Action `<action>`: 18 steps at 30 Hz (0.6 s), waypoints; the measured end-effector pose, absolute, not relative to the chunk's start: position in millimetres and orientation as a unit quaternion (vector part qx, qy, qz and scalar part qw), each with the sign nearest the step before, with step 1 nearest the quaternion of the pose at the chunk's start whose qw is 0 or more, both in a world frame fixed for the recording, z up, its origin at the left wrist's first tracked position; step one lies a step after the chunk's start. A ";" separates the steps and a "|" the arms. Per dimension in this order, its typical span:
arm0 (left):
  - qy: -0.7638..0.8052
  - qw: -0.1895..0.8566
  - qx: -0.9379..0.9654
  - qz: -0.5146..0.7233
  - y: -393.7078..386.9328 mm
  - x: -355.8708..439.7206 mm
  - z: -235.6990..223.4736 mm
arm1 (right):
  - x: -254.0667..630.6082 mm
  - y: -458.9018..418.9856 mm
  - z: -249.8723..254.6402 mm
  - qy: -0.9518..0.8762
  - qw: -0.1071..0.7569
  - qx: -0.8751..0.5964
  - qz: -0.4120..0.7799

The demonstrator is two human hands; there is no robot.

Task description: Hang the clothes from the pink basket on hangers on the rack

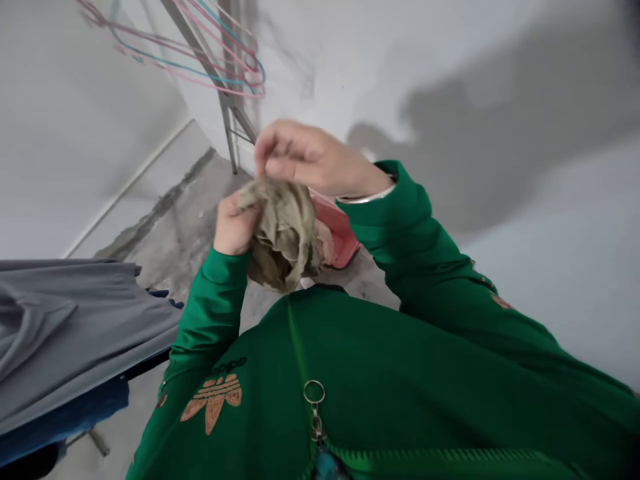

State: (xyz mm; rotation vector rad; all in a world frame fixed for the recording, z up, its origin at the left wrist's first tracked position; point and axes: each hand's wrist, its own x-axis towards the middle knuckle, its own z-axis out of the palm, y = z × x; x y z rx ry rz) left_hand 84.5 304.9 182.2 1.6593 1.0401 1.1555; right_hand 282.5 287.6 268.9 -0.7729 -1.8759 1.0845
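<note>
A crumpled khaki cloth garment point(283, 230) hangs bunched up in front of my chest. Closed around its upper left edge is my left hand point(236, 225), its fingertips partly hidden in the folds. My right hand point(310, 157) is just above, slightly blurred, with fingers curled and thumb bent in. Its fingertips meet at the top edge of the khaki cloth in what looks like a pinch. The kind of garment cannot be made out from the folds.
Below stands a red basin point(337, 233) with pale cloth in it. Pink and blue hangers point(225, 77) hang on a metal rack point(231, 127) at the upper left. Grey fabric point(100, 313) drapes over something at left. White walls point(550, 280) rise behind and to the right.
</note>
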 end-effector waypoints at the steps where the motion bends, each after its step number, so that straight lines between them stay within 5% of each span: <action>1: 0.427 0.400 0.618 0.525 302.6 69.9 194.8 | 279.1 276.6 275.9 -0.727 0.461 -0.341 0.377; 4: 0.447 0.301 0.514 0.668 289.8 28.9 226.7 | 260.4 246.6 261.6 -0.690 0.538 -0.385 0.294; 10: 0.421 0.175 0.446 0.771 246.7 2.5 252.1 | 164.8 207.0 197.6 -0.756 0.401 -0.373 0.360; 14: 0.458 0.093 0.415 0.781 225.8 -36.4 246.7 | 125.7 218.2 190.8 -0.758 0.380 -0.404 0.343; 18: 0.578 0.033 0.470 0.667 195.9 -104.4 237.3 | 119.9 251.3 200.9 -0.714 0.467 -0.380 0.357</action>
